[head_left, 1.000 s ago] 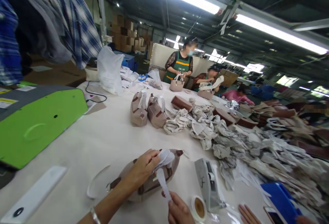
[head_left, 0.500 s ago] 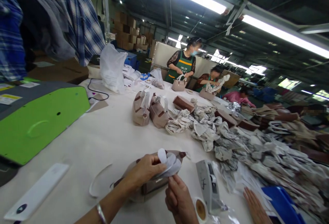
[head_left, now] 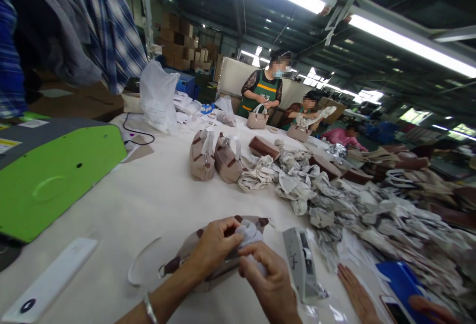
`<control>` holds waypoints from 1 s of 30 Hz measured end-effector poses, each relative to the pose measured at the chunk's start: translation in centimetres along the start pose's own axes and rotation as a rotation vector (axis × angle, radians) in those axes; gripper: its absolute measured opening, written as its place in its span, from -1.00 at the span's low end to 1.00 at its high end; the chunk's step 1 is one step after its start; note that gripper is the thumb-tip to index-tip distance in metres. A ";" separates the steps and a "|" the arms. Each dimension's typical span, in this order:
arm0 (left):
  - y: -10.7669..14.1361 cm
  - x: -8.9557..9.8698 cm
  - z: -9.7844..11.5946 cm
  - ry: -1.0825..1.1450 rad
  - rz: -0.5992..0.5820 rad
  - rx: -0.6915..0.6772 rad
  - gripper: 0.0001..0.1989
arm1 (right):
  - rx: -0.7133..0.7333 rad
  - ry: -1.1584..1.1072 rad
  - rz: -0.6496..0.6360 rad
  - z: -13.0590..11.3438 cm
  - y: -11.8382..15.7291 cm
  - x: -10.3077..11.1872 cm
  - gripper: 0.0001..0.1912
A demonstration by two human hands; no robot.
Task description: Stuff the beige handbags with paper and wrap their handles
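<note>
In front of me on the table lies a beige handbag (head_left: 189,245) with brown trim. White soft wrapping (head_left: 248,232) is bunched over its top, around what seems to be a handle; the handle itself is hidden. My left hand (head_left: 219,244) pinches the wrapping from the left. Curled against its lower right side is my right hand (head_left: 269,272), thumb and fingers closed on it. A grey tape dispenser (head_left: 300,264) stands just right of my right hand. A thin white strap (head_left: 136,259) loops on the table left of the bag.
Two beige handbags (head_left: 203,158) stand further back. Crumpled paper (head_left: 345,215) is heaped along the right. A co-worker's hand (head_left: 355,289) rests near a blue folder (head_left: 403,284). A green machine (head_left: 74,180) and a long white device (head_left: 52,279) occupy the left.
My right hand has moved up onto the wrapping, which is now bunched smaller. The co-worker's hand has shifted left; a second hand and a phone have come into view.
</note>
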State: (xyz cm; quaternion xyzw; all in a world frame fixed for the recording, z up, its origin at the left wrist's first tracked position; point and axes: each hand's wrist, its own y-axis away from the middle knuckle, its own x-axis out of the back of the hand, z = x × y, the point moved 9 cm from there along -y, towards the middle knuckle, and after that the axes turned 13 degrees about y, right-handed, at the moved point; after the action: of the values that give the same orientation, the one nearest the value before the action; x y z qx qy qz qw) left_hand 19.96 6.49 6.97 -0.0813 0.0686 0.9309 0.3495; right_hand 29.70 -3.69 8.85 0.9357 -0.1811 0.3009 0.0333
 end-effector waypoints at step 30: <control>1.9 -0.6 4.4 -0.942 0.122 -0.745 -0.88 | -0.350 -0.307 -0.519 -0.4 -5.8 -4.2 -0.67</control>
State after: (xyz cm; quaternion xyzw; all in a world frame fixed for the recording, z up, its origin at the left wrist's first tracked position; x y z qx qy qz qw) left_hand 18.75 5.50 11.51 0.2271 -0.4196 0.8465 0.2362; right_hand 28.39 3.10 7.07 0.9650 0.0109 0.1028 0.2409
